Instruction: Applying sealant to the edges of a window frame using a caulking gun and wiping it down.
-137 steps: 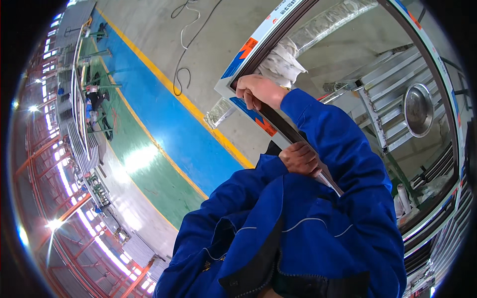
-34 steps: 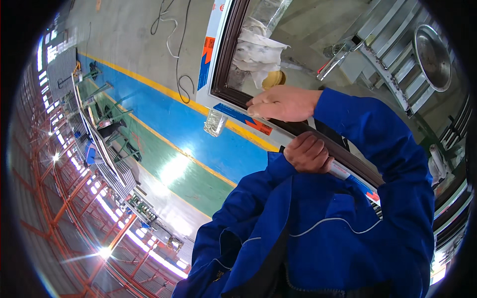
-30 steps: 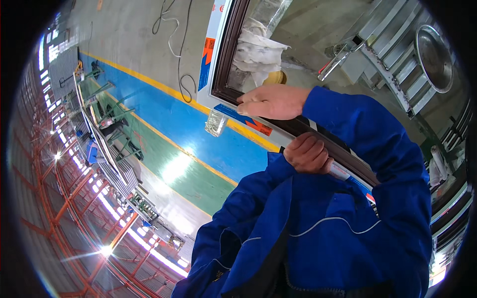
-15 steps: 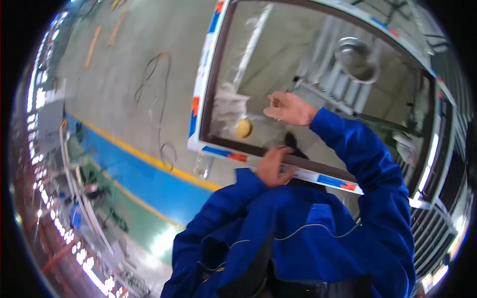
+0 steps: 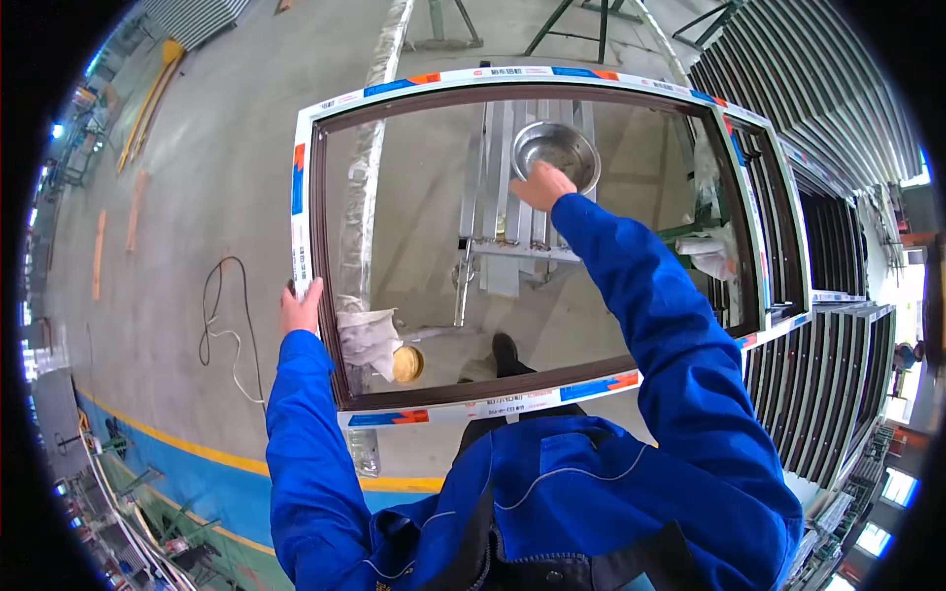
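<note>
A rectangular window frame (image 5: 493,402), dark brown inside and covered in white, blue and orange film outside, lies before me. My left hand (image 5: 302,307) grips its left side, with the fingers at the outer edge. My right hand (image 5: 544,187) reaches across the frame's opening to the near left rim of a round metal bowl (image 5: 570,148). Its fingers are bunched together there, and whatever they hold is hidden. The bowl sits over several grey metal bars (image 5: 487,177) seen through the opening. At the near left corner are a crumpled pale cloth (image 5: 367,337) and a round yellowish tub (image 5: 407,364).
Stacked metal frames (image 5: 808,108) and further frames (image 5: 818,379) crowd the right side. Green stand legs (image 5: 567,34) stand at the far side. A thin cable (image 5: 209,305) and orange strips (image 5: 99,254) lie on the floor at left. A film-wrapped bar (image 5: 367,187) runs below the frame.
My left hand has gone from the frame's near edge to its left side. My right hand has moved away from me to the bowl. The view has shifted and turned.
</note>
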A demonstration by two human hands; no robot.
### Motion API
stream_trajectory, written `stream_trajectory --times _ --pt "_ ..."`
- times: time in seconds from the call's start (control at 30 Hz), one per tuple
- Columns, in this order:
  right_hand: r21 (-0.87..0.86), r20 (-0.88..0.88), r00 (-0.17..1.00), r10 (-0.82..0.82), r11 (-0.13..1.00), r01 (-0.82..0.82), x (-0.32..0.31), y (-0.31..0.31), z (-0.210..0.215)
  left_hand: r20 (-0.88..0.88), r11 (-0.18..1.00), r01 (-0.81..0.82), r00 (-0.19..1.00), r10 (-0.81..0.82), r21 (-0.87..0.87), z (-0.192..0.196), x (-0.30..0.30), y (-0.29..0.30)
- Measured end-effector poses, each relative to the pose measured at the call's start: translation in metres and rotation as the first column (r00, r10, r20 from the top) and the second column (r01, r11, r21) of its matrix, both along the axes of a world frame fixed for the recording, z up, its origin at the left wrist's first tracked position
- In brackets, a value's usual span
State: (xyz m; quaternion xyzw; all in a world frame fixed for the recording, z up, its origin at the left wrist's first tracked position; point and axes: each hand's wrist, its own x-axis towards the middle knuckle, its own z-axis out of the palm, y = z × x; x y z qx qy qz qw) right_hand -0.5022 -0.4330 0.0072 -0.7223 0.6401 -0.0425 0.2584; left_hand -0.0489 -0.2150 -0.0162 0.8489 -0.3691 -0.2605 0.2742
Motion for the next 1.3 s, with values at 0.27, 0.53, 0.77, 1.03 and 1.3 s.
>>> stream_trajectory --times 0.27,0.53,0.77,1.03,1.3 --pt "0.124 -0.352 0.757 0.550 0.829 -0.545 -0.033 -0.095 -0.085 0.431 0.970 -0.118 0.902 0.015 0.213 0.016 -0.017 0.001" --pt "-0.086 -0.050 0.995 0.086 0.992 -0.090 0.063 -0.067 -0.004 0.631 0.944 -0.251 0.773 0.063 0.213 0.041 -0.041 -0.006" --pt "-0.332 0.106 0.786 0.609 0.767 -0.549 0.248 -0.055 0.023 0.663 0.914 -0.295 0.748 0.040 0.279 0.036 -0.043 -0.009" --pt "-0.133 -0.100 0.736 0.670 0.724 -0.677 0.331 -0.103 0.019 0.664 0.937 -0.273 0.745 0.062 0.219 0.028 -0.036 -0.010" --pt "-0.197 -0.102 0.710 0.697 0.685 -0.701 0.351 -0.120 0.009 0.637 0.946 -0.240 0.770 0.048 0.219 0.032 -0.035 -0.014"
